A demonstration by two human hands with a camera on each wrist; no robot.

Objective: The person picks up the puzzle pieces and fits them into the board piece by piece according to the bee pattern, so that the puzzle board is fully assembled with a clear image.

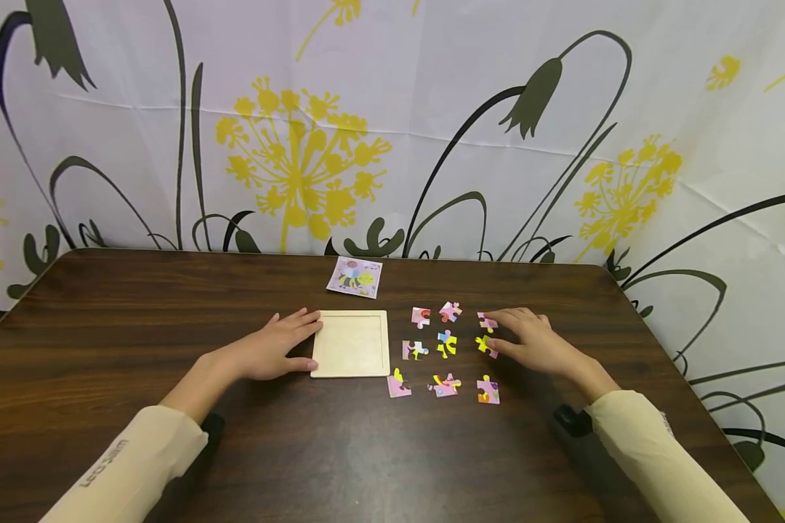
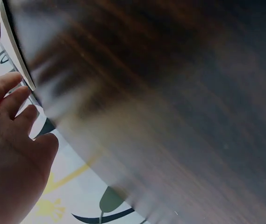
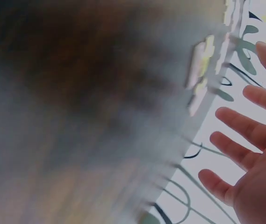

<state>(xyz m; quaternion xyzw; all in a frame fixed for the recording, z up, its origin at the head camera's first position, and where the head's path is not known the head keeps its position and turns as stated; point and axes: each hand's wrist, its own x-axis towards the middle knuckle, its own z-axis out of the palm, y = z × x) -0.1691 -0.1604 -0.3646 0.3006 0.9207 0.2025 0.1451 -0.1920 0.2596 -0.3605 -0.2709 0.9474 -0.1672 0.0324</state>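
Observation:
My left hand (image 1: 271, 350) rests at the left rim of a square wooden puzzle tray (image 1: 383, 345), its fingertips and thumb touching that rim. Nothing lies inside the tray. On the right, my right hand (image 1: 533, 340) hovers over or touches two jigsaw pieces, a pink one (image 1: 486, 319) and a yellow-and-pink one (image 1: 484, 345); contact cannot be told. Its fingers look spread and fairly straight in the right wrist view. More pieces lie loose between tray and hand, among them a red-and-pink piece (image 1: 421, 317) and a yellow-and-blue piece (image 1: 446, 343).
A small picture card with a bee (image 1: 355, 277) lies behind the tray. Nearer the front are a corner piece (image 1: 398, 385), a pink-and-yellow piece (image 1: 445, 386) and another pink piece (image 1: 488, 390). The brown table (image 1: 340, 465) ends at a flowered curtain (image 1: 432, 80).

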